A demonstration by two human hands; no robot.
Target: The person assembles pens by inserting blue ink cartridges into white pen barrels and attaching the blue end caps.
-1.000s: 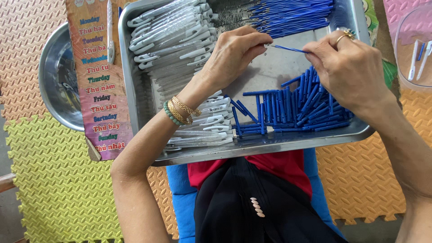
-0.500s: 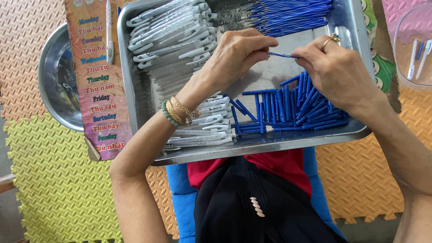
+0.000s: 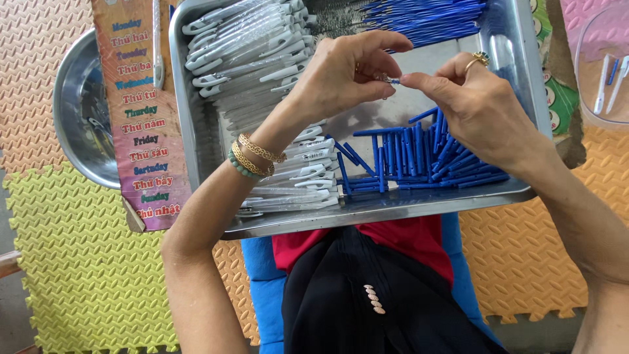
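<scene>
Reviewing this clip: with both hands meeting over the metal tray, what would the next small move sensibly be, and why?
Probably press the two hands together a little more to seat the small blue piece. The left hand and right hand pinch it between their fingertips above the metal tray, so it looks mid-assembly. White pen barrels and loose blue parts lie below, untouched.
</scene>
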